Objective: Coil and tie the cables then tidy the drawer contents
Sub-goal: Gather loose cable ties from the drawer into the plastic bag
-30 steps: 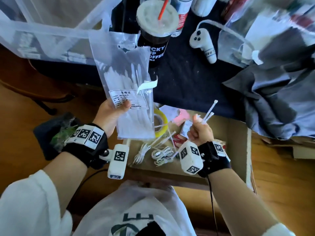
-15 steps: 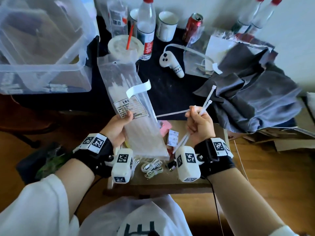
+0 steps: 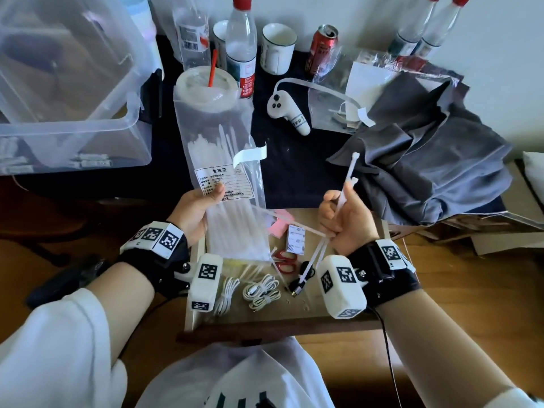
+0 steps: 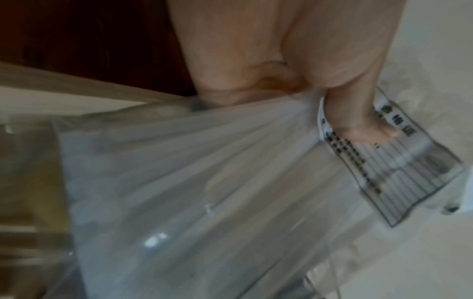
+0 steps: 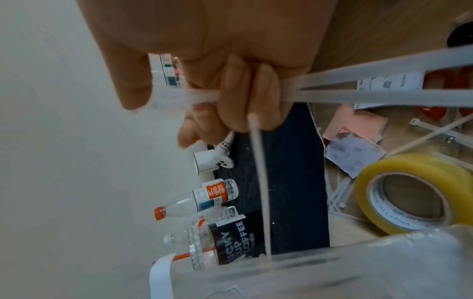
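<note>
My left hand (image 3: 195, 212) grips a clear plastic bag of white zip ties (image 3: 223, 172) by its printed label (image 4: 384, 161), holding it upright over the open wooden drawer (image 3: 294, 315). My right hand (image 3: 344, 219) is curled round a few loose white zip ties (image 3: 348, 178), their heads pointing up and their tails (image 5: 384, 85) trailing down towards the drawer. One tie (image 5: 259, 182) runs from that fist to the bag. In the drawer lie coiled white cables (image 3: 260, 291), a black cable (image 3: 303, 278) and red scissors (image 3: 284, 262).
The drawer also holds a yellow tape roll (image 5: 409, 194), pink and white paper notes (image 3: 295, 238) and loose ties. Behind it stand a coffee cup with a red straw (image 3: 206, 86), bottles (image 3: 241, 51), a mug (image 3: 278, 48), a can (image 3: 322, 45), a white controller (image 3: 290, 110), a clear bin (image 3: 67, 83) and grey cloth (image 3: 426, 163).
Both hands have lifted away from the drawer with the bag and ties. A tie now stretches from the bag to my right fist. The view has tilted up.
</note>
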A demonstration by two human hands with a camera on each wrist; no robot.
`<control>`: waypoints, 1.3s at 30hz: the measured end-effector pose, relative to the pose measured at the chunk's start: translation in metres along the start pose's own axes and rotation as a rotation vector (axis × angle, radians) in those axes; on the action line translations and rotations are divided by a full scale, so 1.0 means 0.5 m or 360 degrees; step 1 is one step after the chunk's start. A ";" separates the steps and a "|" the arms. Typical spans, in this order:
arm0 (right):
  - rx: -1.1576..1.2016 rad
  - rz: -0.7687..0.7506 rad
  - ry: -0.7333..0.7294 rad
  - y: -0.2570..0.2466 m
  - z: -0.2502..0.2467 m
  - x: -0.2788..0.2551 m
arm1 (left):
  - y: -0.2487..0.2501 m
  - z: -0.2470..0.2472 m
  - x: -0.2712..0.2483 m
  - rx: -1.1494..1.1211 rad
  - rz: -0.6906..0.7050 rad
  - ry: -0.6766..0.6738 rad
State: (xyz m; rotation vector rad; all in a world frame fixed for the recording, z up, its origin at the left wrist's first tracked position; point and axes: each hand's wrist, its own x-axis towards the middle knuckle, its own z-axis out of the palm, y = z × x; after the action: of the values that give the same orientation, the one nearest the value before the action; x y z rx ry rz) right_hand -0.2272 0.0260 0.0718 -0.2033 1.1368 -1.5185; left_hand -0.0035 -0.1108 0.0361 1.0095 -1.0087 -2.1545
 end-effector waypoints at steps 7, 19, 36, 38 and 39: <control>-0.0923 0.0247 -0.0441 0.062 0.026 -0.002 | -0.014 0.043 -0.018 0.0212 0.0006 -0.0257; -0.1239 -0.0473 0.0105 -0.080 0.024 -0.002 | 0.003 0.026 -0.016 0.0595 0.0122 -0.0213; -0.3185 -0.1548 -0.0106 -0.225 0.141 -0.004 | 0.013 0.022 -0.005 0.0846 0.0101 -0.0399; -0.3294 -0.1672 -0.0233 -0.218 0.164 -0.002 | 0.012 0.024 -0.002 0.0851 0.0091 -0.0402; -0.3388 -0.1745 -0.0293 -0.214 0.176 0.000 | 0.012 0.028 -0.001 0.0849 0.0092 -0.0404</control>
State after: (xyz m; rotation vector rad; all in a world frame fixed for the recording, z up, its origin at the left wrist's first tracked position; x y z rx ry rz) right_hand -0.2390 -0.0358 0.1950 -2.5694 2.1361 -0.2459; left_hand -0.0133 -0.1082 0.0470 0.9256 -1.7756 -2.0423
